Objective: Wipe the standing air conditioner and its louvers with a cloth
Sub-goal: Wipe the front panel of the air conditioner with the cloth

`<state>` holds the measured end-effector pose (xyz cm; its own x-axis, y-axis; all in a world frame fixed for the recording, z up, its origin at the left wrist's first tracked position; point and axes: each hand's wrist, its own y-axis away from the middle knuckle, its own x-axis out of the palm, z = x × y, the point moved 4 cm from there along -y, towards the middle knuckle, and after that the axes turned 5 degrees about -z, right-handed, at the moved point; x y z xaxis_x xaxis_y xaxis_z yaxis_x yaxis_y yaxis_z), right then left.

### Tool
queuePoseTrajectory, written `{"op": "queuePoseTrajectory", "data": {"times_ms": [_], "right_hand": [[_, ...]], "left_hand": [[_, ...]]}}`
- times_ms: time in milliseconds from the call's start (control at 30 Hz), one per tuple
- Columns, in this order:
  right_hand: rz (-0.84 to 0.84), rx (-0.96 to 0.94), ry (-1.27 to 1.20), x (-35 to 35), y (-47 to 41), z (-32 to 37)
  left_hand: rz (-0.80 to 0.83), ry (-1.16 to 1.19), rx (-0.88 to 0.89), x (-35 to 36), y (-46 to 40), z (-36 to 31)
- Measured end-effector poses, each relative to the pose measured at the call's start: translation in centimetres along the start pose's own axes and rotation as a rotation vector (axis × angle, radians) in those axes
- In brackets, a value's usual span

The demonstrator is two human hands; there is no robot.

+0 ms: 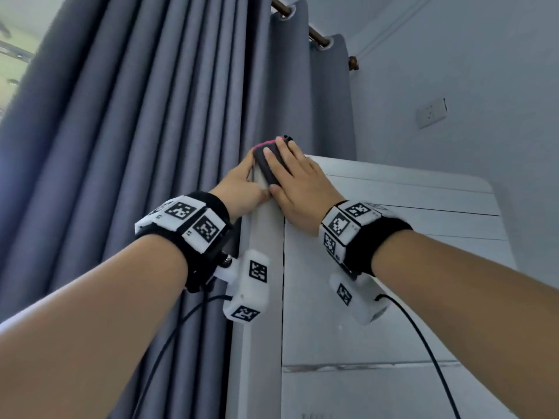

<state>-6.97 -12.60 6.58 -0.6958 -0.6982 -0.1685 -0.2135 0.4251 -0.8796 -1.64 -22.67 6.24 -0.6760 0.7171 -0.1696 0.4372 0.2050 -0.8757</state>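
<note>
The white standing air conditioner [378, 267] rises in front of me, its horizontal louver slats [423, 204] near the top of the front face. A dark cloth with a pink edge [267, 160] lies over the unit's upper left corner. My right hand [298, 182] lies flat on the cloth, fingers straight, pressing it against the corner. My left hand [242, 186] rests against the unit's left side edge just below the cloth, its fingers mostly hidden behind the corner.
Grey-blue pleated curtains [136, 146] hang close along the unit's left side from a brown rod [314, 33]. A wall socket [431, 113] sits on the pale wall at the right. Both wrists carry marker bands with black cables trailing down.
</note>
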Motion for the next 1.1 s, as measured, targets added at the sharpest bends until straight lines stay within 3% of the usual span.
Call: {"op": "queuePoseTrajectory", "data": {"times_ms": [167,433,533,700,833,967,1100], "right_hand": [[0.033,0.088,-0.066,0.5,1.0,-2.1],[0.047,0.355,-0.027,-0.4,5.1,-9.3],[0.036,0.282,-0.061,-0.3,2.9,-7.0],[0.026,0.184,-0.156,0.6,2.1,-4.1],[0.003,0.225,-0.088,0.2,5.0,-9.3],[0.019,0.398,0.0,-0.9,9.9,-17.2],[0.035,0.435,-0.033,-1.3,10.0,-18.0]], "left_hand": [[-0.044,-0.06,-0.063,0.2,-0.2,0.5],[-0.162,-0.341,-0.06,2.0,-0.3,-1.3],[-0.198,-0.425,-0.039,2.4,0.0,-1.6],[-0.255,-0.371,-0.049,2.6,0.1,-1.6],[-0.312,-0.712,0.001,3.5,0.4,-2.8],[-0.169,-0.955,0.219,7.6,1.6,-4.7],[0.003,-1.18,0.244,12.7,1.4,-4.5]]}}
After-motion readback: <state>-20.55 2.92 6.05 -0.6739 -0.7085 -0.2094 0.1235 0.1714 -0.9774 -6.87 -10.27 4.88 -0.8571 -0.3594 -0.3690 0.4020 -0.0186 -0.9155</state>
